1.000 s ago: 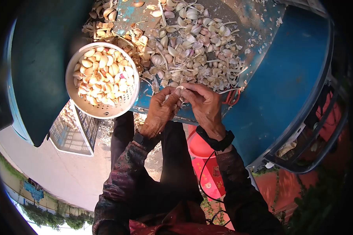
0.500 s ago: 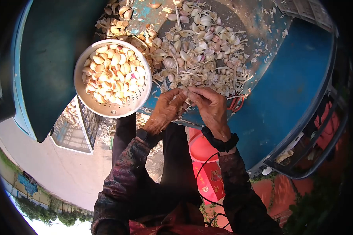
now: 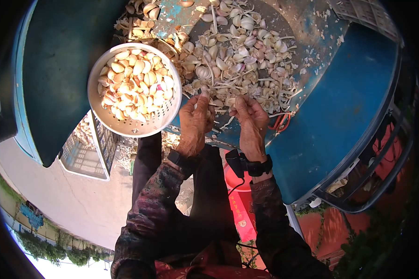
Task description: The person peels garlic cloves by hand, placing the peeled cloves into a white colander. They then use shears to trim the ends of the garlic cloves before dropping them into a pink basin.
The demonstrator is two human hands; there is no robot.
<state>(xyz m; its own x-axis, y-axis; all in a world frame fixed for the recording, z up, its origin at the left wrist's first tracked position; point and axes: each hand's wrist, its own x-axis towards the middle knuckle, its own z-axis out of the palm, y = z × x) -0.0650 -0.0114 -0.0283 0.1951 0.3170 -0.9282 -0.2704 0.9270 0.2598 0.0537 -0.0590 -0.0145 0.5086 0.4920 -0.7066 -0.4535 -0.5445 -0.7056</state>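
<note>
My left hand (image 3: pixel 195 122) is closed at the near edge of the garlic pile, thumb pressed against curled fingers. What it holds, if anything, is hidden. A short gap to the right, my right hand (image 3: pixel 251 120) pinches thumb and fingertips together over the loose skins, on something too small to name. Beyond both hands lies a heap of garlic cloves (image 3: pixel 246 46), mixed with papery skins and dry stalks. Left of my left hand stands a white perforated basket (image 3: pixel 94 100), holding many garlic cloves (image 3: pixel 139 79) with tan and whitish surfaces.
The pile rests on a worn blue table (image 3: pixel 330 111). Red-handled scissors (image 3: pixel 280 122) lie right of my right hand. A plastic crate (image 3: pixel 84 158) with garlic stands on the ground at left. Below the table are a red basin (image 3: pixel 235 179) and a red box (image 3: pixel 242 214).
My hands were together at the pile's near edge, fingertips meeting. Now they are apart, the left shifted slightly left with its thumb pointing up.
</note>
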